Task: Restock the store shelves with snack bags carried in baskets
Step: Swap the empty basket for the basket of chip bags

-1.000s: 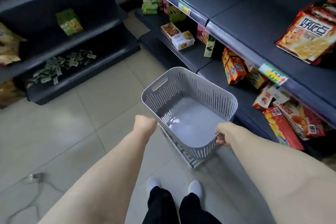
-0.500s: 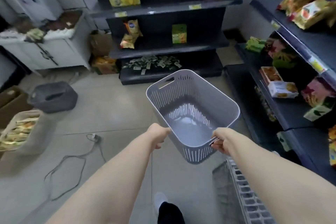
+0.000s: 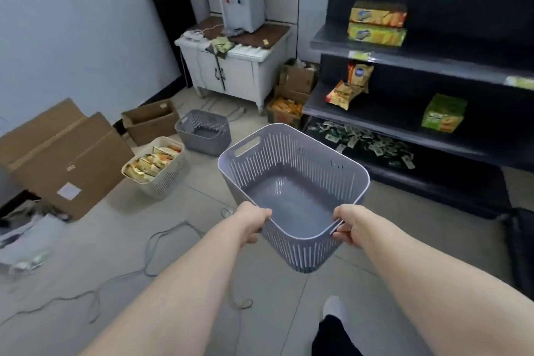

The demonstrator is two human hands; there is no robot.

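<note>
At far left we note flattened cardboard [image 3: 57, 153] lying against the wall. Beside it on the floor stands a cream basket [image 3: 170, 182], packed with snack bags [image 3: 153, 162] set on edge, we judge so that each lifts out singly. Just behind it sits a second grey basket [image 3: 202, 144], which appears empty. At centre the carried grey basket [image 3: 289, 159] is held clear of the floor, roughly level, with nothing in it. The left hand [image 3: 251, 221] is clamped on its near-left rim. The right hand [image 3: 351, 225] is clamped on the near-right corner, at what looks like the handle slot. We judge this two-handed hold steadies a bulky, light load. To the right, the shelves [image 3: 384, 113] are thinly stocked. We judge the empty basket is due for exchange with the full one.
</note>
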